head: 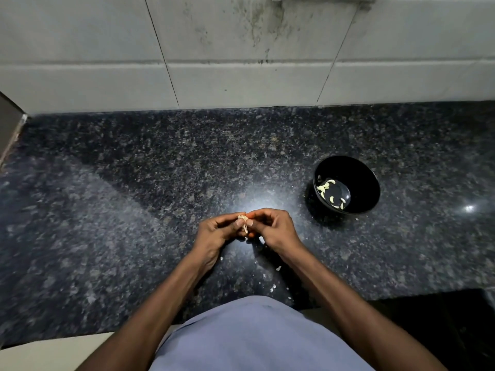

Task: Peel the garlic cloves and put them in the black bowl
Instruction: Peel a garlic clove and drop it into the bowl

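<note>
Left of the bowl (347,167), near the counter (134,210) edge, both hands pinch one clove (243,222): left hand (214,231) holds it, right hand (273,227) works its skin. Peeling is underway; several peeled cloves (325,186) sit in the bowl. Next: strip the skin, then reach right.

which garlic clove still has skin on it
The garlic clove pinched between the left hand and right hand. Papery skin hangs off it, while the cloves in the black bowl are bare.
</note>
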